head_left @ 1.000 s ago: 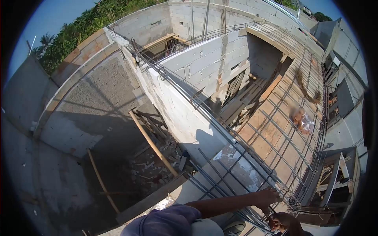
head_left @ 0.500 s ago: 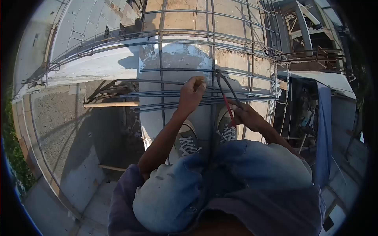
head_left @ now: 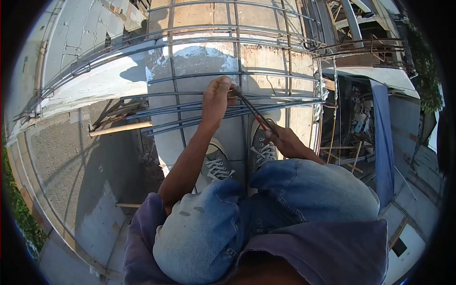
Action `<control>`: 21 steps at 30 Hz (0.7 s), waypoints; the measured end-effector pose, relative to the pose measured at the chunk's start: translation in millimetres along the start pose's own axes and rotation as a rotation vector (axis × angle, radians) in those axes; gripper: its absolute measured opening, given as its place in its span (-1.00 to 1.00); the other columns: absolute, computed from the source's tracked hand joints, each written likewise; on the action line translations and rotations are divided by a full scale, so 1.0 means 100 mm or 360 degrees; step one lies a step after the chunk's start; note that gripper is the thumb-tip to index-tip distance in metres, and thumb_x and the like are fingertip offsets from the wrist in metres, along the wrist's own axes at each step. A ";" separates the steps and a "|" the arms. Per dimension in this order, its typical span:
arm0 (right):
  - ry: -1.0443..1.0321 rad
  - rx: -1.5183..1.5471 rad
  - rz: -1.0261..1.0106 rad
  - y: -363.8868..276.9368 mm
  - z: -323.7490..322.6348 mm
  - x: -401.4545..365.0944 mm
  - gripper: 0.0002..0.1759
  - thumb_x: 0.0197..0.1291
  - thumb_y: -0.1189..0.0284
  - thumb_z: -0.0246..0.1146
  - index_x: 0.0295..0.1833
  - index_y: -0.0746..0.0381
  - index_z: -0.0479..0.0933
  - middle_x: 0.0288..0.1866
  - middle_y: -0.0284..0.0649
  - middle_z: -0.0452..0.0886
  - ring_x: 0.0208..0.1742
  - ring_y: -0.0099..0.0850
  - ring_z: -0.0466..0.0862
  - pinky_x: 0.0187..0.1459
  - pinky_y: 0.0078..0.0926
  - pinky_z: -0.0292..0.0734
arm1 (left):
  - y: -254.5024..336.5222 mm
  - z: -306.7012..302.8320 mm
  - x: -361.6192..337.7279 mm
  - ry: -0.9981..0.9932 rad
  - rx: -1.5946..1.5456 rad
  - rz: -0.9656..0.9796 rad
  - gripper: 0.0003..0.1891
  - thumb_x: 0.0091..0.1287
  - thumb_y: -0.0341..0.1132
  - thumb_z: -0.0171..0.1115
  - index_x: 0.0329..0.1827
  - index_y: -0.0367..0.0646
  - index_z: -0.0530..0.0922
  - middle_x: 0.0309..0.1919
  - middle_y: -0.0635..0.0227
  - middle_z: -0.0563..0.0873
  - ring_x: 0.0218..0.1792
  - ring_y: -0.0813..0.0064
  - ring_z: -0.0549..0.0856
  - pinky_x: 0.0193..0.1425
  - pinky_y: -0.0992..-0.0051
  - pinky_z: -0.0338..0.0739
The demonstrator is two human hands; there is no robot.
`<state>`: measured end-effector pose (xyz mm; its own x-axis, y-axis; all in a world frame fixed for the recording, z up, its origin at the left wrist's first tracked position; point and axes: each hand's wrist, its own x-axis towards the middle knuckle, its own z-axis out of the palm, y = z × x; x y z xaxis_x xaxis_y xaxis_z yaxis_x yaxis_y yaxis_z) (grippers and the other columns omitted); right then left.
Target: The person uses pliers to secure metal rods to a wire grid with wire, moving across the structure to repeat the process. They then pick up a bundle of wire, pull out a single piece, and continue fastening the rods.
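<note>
My right hand (head_left: 285, 141) is wrapped round the handles of a pair of pincers (head_left: 252, 113), one with a red grip. The handles lie close together, and the jaws point up and left to the fingertips of my left hand (head_left: 216, 102). That hand is closed in a pinch beside the jaws; whatever it pinches is too small to make out. Both hands are over a grid of steel rebar (head_left: 199, 76), near where a lengthwise bar crosses a crosswise one. Several loose bars (head_left: 161, 111) lie bunched just below the hands.
My shoes (head_left: 216, 161) stand on a narrow slab under the bars. Plywood boards (head_left: 263, 61) line the far part. Deep drops open on both sides, with a wooden pole (head_left: 121, 128) at left and a hanging blue cloth (head_left: 382, 142) at right.
The pincers' jaws have moved from the bar crossing down and left to my left fingertips, and their spread handles have come together. The whole view has shifted slightly.
</note>
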<state>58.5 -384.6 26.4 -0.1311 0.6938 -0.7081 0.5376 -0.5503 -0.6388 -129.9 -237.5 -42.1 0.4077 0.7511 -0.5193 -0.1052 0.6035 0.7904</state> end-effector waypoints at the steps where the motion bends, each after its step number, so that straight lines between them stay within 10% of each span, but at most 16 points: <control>1: 0.0040 0.0005 -0.0029 -0.02 0.02 0.04 -0.49 0.47 0.17 -0.01 0.32 0.32 0.31 -0.15 0.11 0.63 -0.10 -0.10 0.69 -0.04 -0.23 0.53 | 0.01 0.00 -0.03 0.0016 -0.0332 -0.0105 -0.57 0.47 -0.17 0.11 0.26 -0.27 0.39 -0.06 0.21 0.65 -0.10 0.37 0.71 -0.10 0.44 0.68; 5: 0.0247 -0.0473 -0.0741 -0.22 -0.05 0.20 -0.44 0.38 0.04 0.08 0.13 0.35 0.48 -0.35 0.05 0.67 -0.11 -0.02 0.67 -0.04 -0.12 0.52 | -0.01 0.05 -0.21 -0.0137 -0.0878 -0.0166 -0.60 0.49 -0.16 0.09 0.22 -0.26 0.36 -0.05 0.19 0.62 -0.06 0.28 0.71 -0.04 0.34 0.70; 8: 0.0570 0.0188 -0.0250 -0.15 -0.38 0.47 -0.53 0.36 0.09 0.10 -0.03 0.33 0.58 -0.31 0.07 0.68 -0.12 0.03 0.67 -0.05 -0.10 0.54 | -0.10 -0.10 -0.23 0.0131 -0.0651 -0.0107 -0.73 0.48 -0.24 0.09 0.08 -0.22 0.36 -0.14 0.19 0.63 -0.12 0.33 0.72 -0.12 0.41 0.75; 16: 0.1033 -0.0904 0.0003 0.38 -0.58 1.19 -0.82 0.16 0.35 0.22 -0.28 0.25 0.57 -0.39 0.03 0.65 -0.28 0.03 0.68 -0.20 -0.10 0.59 | -0.21 -0.18 -0.58 0.0385 -0.0450 0.0042 -0.76 0.41 -0.26 0.21 -0.04 -0.20 0.44 -0.20 0.20 0.69 -0.15 0.36 0.75 -0.20 0.50 0.76; 21: 0.1068 -0.0830 -0.0483 0.33 -0.59 1.13 -0.89 0.16 0.45 0.18 -0.28 0.28 0.49 -0.31 -0.03 0.64 -0.26 0.01 0.67 -0.17 -0.11 0.57 | -0.13 -0.22 -0.72 0.0530 -0.0416 -0.0047 -0.66 0.41 -0.22 0.22 0.08 -0.28 0.45 -0.26 0.13 0.71 -0.20 0.35 0.77 -0.29 0.50 0.73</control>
<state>110.6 -296.9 -56.5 0.0970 0.9900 -0.1023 0.8899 -0.1323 -0.4365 -177.5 -293.1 -21.9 0.1029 0.7519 -0.6512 -0.3416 0.6416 0.6868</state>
